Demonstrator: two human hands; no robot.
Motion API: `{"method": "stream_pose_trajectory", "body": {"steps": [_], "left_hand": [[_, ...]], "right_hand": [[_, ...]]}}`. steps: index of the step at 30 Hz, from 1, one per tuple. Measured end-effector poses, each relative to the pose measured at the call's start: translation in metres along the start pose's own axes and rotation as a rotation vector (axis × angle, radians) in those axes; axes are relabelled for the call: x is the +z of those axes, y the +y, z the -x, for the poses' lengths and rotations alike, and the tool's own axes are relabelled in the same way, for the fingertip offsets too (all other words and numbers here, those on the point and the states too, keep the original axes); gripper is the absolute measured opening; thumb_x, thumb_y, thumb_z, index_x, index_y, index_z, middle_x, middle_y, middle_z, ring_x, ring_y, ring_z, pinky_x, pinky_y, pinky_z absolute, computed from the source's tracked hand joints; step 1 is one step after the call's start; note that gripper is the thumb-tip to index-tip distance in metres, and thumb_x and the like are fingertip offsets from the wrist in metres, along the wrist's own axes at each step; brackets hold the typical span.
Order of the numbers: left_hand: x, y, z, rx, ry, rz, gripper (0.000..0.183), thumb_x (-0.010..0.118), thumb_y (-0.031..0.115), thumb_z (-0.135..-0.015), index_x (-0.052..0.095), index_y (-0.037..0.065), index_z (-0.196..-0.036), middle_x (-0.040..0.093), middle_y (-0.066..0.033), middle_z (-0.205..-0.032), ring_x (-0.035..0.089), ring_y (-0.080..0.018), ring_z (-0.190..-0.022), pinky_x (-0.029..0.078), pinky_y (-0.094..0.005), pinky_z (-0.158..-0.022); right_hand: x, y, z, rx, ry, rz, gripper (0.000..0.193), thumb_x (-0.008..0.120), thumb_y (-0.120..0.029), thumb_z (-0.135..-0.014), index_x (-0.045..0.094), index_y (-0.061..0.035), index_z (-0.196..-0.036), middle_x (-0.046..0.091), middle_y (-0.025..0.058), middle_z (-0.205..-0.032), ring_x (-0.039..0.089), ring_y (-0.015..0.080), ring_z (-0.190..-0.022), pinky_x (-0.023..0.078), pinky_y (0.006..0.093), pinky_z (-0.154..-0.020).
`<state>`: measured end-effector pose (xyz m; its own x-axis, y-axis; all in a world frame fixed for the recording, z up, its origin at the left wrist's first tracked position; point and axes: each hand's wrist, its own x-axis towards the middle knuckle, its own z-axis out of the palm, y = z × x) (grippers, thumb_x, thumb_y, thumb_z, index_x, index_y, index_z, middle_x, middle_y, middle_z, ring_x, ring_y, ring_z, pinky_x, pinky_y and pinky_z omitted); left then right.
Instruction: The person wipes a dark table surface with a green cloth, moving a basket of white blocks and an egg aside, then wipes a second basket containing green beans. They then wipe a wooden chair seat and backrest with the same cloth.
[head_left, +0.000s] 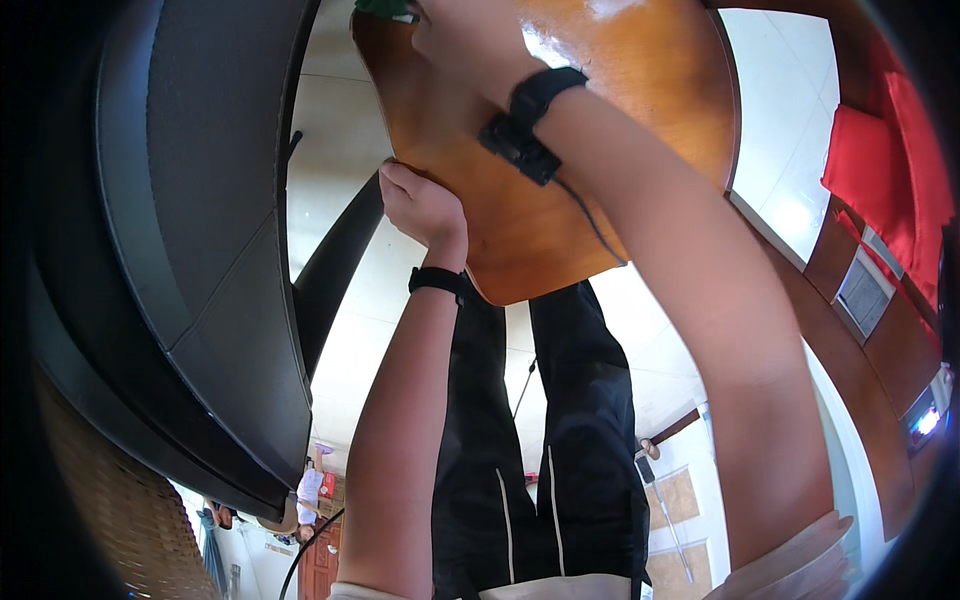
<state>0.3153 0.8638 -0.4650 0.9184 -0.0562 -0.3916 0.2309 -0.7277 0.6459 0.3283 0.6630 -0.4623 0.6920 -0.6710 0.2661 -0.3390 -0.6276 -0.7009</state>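
Note:
A glossy orange-brown wooden panel (pixel 600 150) with rounded, curved edges lies in front of me above the pale floor. My left hand (pixel 425 205) is closed round its left edge, fingers curled. Over the panel's far left part reaches my right hand (pixel 465 40), slightly blurred. Its fingers close on a dark green, cloth-like thing (pixel 388 9), cut off by the top of the view. A small black device (pixel 520 145) with a cable is strapped to my right wrist. The left wrist wears a black band (pixel 437 281).
A large black padded seat (pixel 215 200) stands close on the left, with woven wicker (pixel 125 500) below it. On the right are red cloth (pixel 875 160) and brown wooden furniture (pixel 850 370). Another person (pixel 310 488) shows small at lower left.

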Motion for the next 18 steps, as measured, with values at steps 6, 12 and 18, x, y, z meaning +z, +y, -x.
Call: {"method": "stream_pose_trajectory", "body": {"steps": [6, 12, 18], "left_hand": [[0.006, -0.026, -0.019, -0.194, -0.083, 0.459, 0.049, 0.036, 0.038, -0.106, 0.066, 0.0, -0.109, 0.071, -0.0172, -0.119, 0.067, -0.033, -0.104, 0.054, -0.0469, -0.094], [-0.02, -0.064, -0.017, -0.626, -0.475, 0.847, 0.041, 0.037, 0.032, -0.11, 0.059, 0.008, -0.134, 0.067, -0.0112, -0.131, 0.064, -0.0275, -0.118, 0.05, -0.0399, -0.105], [-0.033, -0.088, 0.038, -0.689, -0.498, 0.656, 0.042, 0.033, 0.022, -0.113, 0.054, 0.002, -0.144, 0.063, -0.0122, -0.139, 0.063, -0.0266, -0.125, 0.052, -0.0374, -0.107]], "right_hand": [[-0.026, -0.036, 0.117, -0.069, -0.341, 0.058, 0.048, 0.073, -0.003, -0.08, 0.075, -0.0194, -0.125, 0.065, 0.0014, -0.137, 0.055, 0.0247, -0.136, 0.057, 0.0412, -0.103], [-0.084, -0.067, 0.2, -0.048, -0.708, 0.055, 0.047, 0.069, -0.003, -0.082, 0.075, -0.0225, -0.125, 0.064, -0.0022, -0.137, 0.052, 0.0257, -0.14, 0.052, 0.0432, -0.11], [-0.06, -0.042, 0.136, -0.261, -0.539, 0.164, 0.051, 0.07, -0.002, -0.084, 0.074, -0.0235, -0.131, 0.064, -0.0027, -0.142, 0.054, 0.0255, -0.139, 0.055, 0.0423, -0.105]]}}
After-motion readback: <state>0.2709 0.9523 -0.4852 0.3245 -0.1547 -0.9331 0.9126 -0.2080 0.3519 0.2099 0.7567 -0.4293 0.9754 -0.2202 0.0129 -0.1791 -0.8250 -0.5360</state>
